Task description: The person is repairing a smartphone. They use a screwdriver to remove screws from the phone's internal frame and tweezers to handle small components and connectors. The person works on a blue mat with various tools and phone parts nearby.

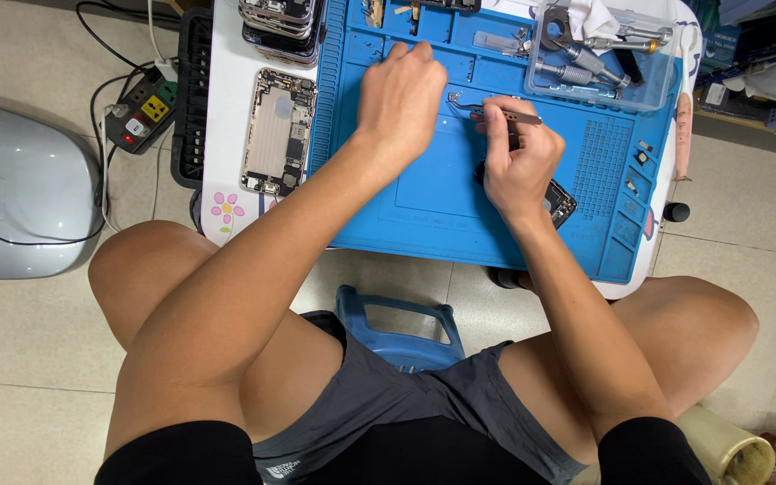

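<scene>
Up top, clear plastic box [666, 85] holds metal screwdrivers [586, 63] and white cloth [595, 16]

Clear rectangular plastic box [605, 56] at blue mat's [442, 193] top right corner.

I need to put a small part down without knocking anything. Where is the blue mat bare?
Bare: the mat's flat centre, between left hand and right hand, down to its near edge. Crowded: the far edge around the clear tool box, and the opened phone left of the mat.
</scene>
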